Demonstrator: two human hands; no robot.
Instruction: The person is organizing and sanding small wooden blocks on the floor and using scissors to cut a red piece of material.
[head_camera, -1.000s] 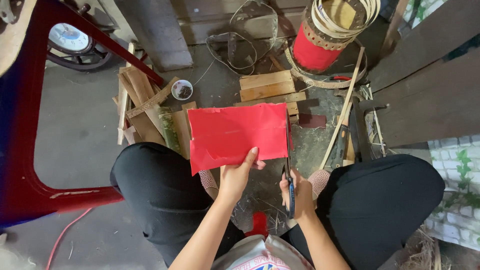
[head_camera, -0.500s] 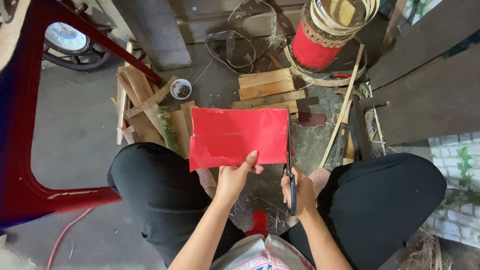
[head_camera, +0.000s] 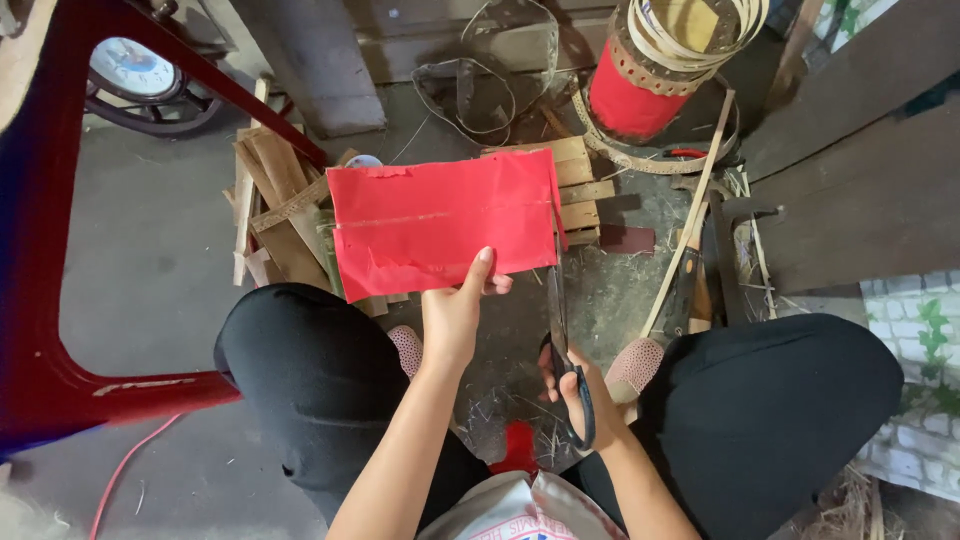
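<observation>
My left hand (head_camera: 455, 310) pinches the lower edge of a red paper sheet (head_camera: 440, 222), holding it up flat in front of me. A thin strip hangs along the sheet's right edge. My right hand (head_camera: 580, 385) grips black-handled scissors (head_camera: 560, 330), with the blades pointing up beside that right edge. I am squatting, both knees in black trousers on either side of my hands.
A pile of wooden slats (head_camera: 275, 195) lies to the left of the sheet. A red cylinder wrapped in bamboo strips (head_camera: 650, 70) stands at the back right. A red frame (head_camera: 60, 330) fills the left side. Tools and bamboo sticks (head_camera: 695, 250) lie at the right.
The scissors have run up along the sheet's right edge, leaving a thin strip partly cut loose. The sheet is held a little flatter and higher.
</observation>
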